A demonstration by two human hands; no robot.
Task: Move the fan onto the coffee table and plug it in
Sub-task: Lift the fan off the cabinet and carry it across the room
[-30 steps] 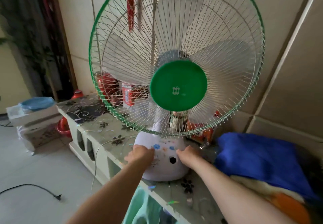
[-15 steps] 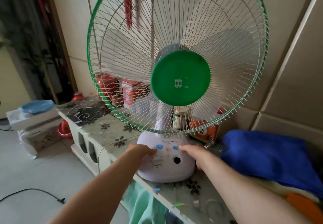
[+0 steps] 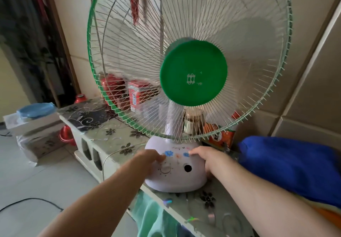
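Note:
A table fan (image 3: 192, 72) with a green-rimmed wire cage, a green centre cap and a white rounded base (image 3: 175, 177) stands on a low flower-patterned cabinet top (image 3: 103, 126) against the wall. My left hand (image 3: 147, 160) grips the left side of the base, fingers on top near the dial. On the base's right side my right hand (image 3: 206, 160) holds it the same way. A thin white cord (image 3: 110, 157) hangs over the cabinet edge to the left of the base. The fan's back and its plug are hidden.
Red tins (image 3: 110, 89), a red carton (image 3: 137, 93) and a jar (image 3: 191, 122) stand behind the fan. A blue cloth (image 3: 287, 166) lies to the right. A white box with a blue bag (image 3: 35, 111) sits on the floor at left. A black cable (image 3: 31, 200) lies on the tiles.
Both hands slid up from the lower front of the base to grip its sides near the top. The view came closer, and the fan looks tilted slightly.

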